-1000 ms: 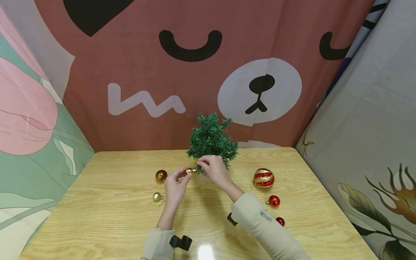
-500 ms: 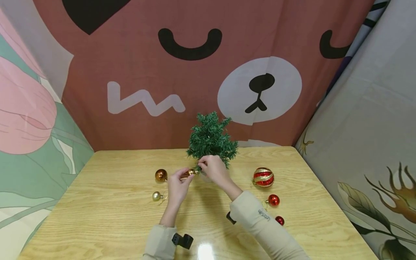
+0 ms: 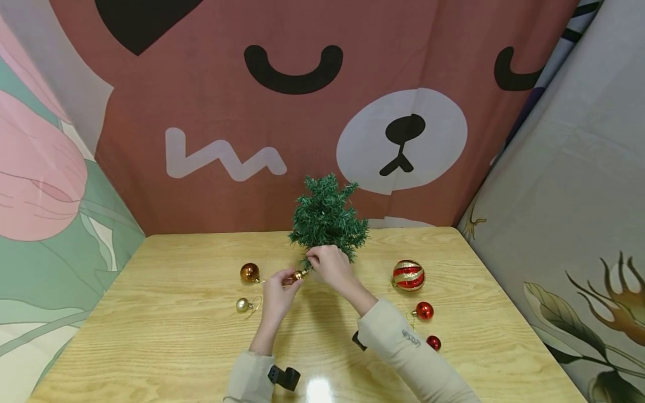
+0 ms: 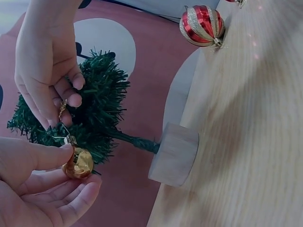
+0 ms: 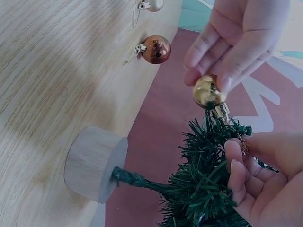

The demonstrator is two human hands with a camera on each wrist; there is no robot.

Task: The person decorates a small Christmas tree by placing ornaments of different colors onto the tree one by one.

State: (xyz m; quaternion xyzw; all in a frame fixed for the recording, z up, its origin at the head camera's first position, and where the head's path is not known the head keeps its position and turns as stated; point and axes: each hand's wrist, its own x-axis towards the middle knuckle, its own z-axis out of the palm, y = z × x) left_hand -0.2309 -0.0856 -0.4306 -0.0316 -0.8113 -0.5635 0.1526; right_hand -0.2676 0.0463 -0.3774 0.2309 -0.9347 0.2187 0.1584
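The left hand [image 3: 277, 294] pinches a shiny gold bauble [image 4: 81, 163] beside the small artificial Christmas tree's [image 3: 328, 217] lower branches; the right hand's [image 3: 333, 267] fingertips pinch gold cord [image 4: 62, 108]. I'd support the bauble, leaving slack to ease the cord over one branch tip [image 5: 245, 130].

The beige right sleeve [image 3: 403, 344] bears grey lettering [image 3: 411, 338], the beige left sleeve [image 3: 250, 376] a blocky black device [image 3: 289, 379] at three o'clock.

Left hand [image 3: 277, 294] pinches gold ball [image 3: 298, 276]; right hand [image 3: 333, 268] at green tree [image 3: 326, 215].
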